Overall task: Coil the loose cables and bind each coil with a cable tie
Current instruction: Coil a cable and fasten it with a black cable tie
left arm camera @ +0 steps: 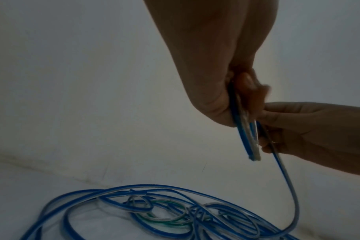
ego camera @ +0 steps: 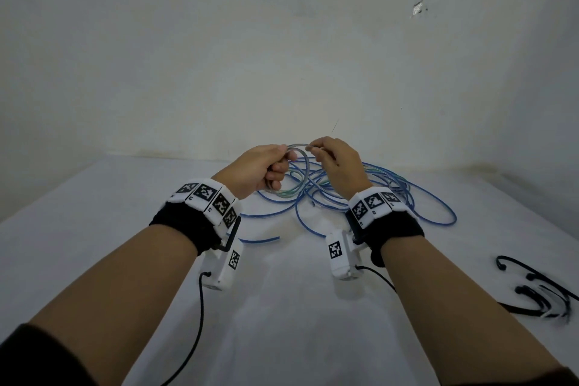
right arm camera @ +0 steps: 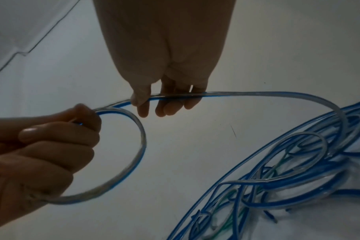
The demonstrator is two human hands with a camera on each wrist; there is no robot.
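A tangle of blue-and-clear cables [ego camera: 344,194] lies on the white table, with a green-striped one [right arm camera: 226,199] among them. Above the pile, my left hand [ego camera: 266,169] grips a small loop of blue-and-clear cable [right arm camera: 134,159] in its fist. The cable's cut end [left arm camera: 254,158] sticks out below that fist. My right hand [ego camera: 332,160] pinches the same cable [right arm camera: 175,95] between thumb and fingers just right of the left hand. From there the cable curves down into the pile [left arm camera: 175,211].
Black cable ties [ego camera: 532,291] lie on the table at the right, near its edge. A short loose piece of blue cable [ego camera: 260,241] lies between my wrists. A white wall [ego camera: 282,41] stands right behind the pile.
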